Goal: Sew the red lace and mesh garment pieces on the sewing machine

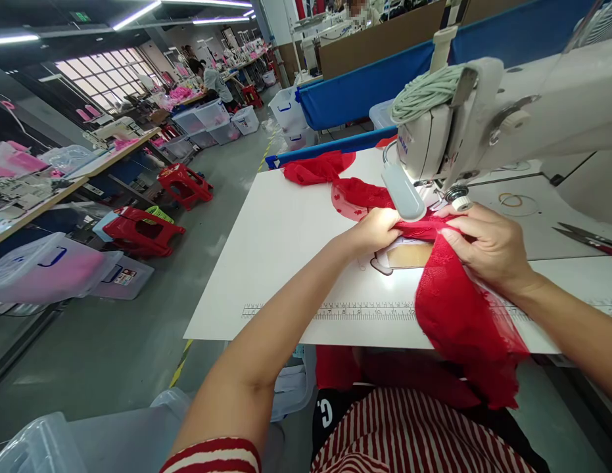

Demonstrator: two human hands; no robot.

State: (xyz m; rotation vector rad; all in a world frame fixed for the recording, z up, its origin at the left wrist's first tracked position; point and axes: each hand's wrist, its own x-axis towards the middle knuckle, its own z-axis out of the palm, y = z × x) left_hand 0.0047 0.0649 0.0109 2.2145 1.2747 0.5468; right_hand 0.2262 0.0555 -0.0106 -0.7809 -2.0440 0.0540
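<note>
A piece of red lace fabric lies on the white sewing table and hangs over its front edge into my lap. My left hand is closed, pinching the fabric just left of the needle area. My right hand is closed on the same fabric from the right, fingers curled over it. Both hands sit right under the head of the white sewing machine. More red fabric trails behind the machine to the table's far edge.
Scissors and a rubber band lie on the table at right. A ruler strip runs along the front edge. Red stools, plastic bins and other worktables line the aisle at left; a person sits far back.
</note>
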